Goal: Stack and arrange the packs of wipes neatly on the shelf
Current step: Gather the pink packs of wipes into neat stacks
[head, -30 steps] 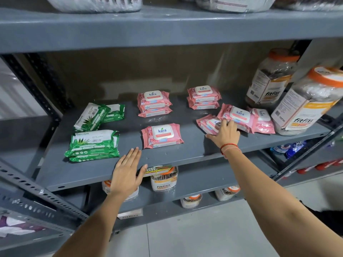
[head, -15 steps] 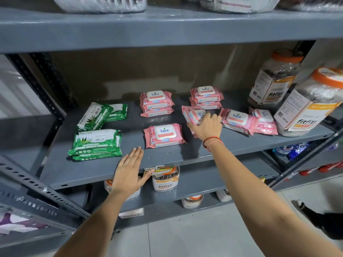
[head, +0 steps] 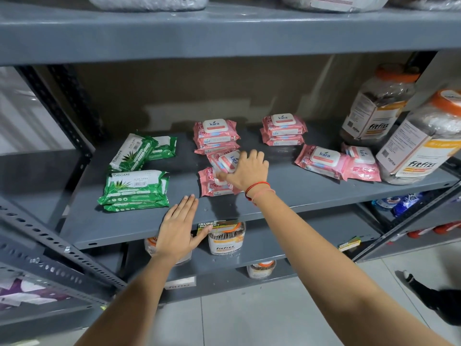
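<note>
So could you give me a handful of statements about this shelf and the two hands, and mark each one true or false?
1. The right hand holds a pink Kara wipes pack over another pink pack lying flat on the grey metal shelf. True.
2. The left hand grips a green Origami wipes pack. False: it lies flat and open on the shelf's front edge, apart from the pack.
3. Clear plastic jars with orange lids stand at the shelf's right end. True.
4. All pink packs sit in one stack. False: two stacks stand at the back, and loose packs lie to the right.
</note>
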Motion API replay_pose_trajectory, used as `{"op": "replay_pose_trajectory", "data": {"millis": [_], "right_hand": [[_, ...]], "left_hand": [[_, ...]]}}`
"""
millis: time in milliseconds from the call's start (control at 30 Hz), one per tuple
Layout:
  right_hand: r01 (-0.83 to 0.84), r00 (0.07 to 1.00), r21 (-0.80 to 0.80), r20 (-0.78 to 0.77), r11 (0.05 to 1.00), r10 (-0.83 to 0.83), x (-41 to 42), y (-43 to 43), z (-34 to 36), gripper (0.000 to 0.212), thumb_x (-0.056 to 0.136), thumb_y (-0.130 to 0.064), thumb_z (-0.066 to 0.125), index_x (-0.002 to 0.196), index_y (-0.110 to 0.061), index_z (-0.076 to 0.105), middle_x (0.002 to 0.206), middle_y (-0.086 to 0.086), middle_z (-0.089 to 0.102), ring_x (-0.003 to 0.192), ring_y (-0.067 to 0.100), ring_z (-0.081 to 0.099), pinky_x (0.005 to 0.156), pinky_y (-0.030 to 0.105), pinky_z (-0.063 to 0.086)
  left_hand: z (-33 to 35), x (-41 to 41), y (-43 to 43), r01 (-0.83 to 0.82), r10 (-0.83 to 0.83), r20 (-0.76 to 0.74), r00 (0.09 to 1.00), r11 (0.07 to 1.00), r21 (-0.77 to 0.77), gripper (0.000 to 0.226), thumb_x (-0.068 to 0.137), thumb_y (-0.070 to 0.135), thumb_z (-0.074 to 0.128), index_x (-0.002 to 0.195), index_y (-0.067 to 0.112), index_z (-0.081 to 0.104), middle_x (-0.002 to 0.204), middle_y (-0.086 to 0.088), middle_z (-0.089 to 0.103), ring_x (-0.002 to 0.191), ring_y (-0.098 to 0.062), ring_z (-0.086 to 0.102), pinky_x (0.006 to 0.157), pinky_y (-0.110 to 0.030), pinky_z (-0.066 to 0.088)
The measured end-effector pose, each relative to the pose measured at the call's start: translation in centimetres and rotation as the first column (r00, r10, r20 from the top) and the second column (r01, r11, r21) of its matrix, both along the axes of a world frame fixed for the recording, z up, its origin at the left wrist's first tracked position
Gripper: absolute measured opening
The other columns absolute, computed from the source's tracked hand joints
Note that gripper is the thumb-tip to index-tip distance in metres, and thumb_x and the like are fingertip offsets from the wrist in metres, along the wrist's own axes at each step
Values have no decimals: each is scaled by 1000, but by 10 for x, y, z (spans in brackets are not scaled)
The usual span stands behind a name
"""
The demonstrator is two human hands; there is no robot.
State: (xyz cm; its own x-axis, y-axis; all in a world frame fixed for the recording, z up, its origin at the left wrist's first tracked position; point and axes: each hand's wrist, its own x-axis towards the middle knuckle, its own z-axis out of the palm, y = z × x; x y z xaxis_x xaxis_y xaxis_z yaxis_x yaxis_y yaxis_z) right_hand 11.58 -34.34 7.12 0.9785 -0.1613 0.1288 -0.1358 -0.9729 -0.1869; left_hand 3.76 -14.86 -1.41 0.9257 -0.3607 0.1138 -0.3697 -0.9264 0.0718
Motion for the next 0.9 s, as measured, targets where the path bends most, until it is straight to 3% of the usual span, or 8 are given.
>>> {"op": "replay_pose_trajectory", "data": {"millis": [133,333,533,700,900], "right_hand": [[-33,987,-39,-156,999,27,11,5,19,88,71,-76,55,127,-9,51,134,15,48,126,32,38,101,41,37],[-236,921,-62,-333,970,203,23,0,35,61,73,-48,73,118,-12,54,129,10,54,131,33,33,99,39,39],[-486,810,-57,-403,872,426,28,-11,41,93,70,-28,80,147,-21,28,146,7,40,135,31,32,109,46,33],[-579,765,-114,-417,807,490,32,-12,39,96,71,-22,79,149,-21,23,145,9,41,135,32,31,110,45,31],[-590,771,-129,-382,797,510,33,-15,34,95,72,-23,78,148,-22,23,146,10,39,136,31,32,112,45,29]], "left_hand": [[-1,0,0,-5,5,-2,1000,1000,-3,90,84,71,10,142,4,30,150,-11,31,139,-25,26,113,-39,18],[-2,1,0,-11,11,9,1000,1000,4,92,82,73,10,144,6,26,152,-9,27,141,-22,21,114,-37,13],[-3,1,0,-11,11,7,1000,1000,-4,94,82,74,8,144,6,25,152,-9,27,141,-22,20,114,-37,12],[-3,1,0,-8,8,6,1000,1000,-7,95,82,75,6,144,7,26,151,-9,28,141,-23,22,114,-37,12],[-1,1,0,-8,8,-9,1000,1000,-7,93,83,75,8,144,7,26,151,-9,27,141,-22,21,114,-38,13]]}}
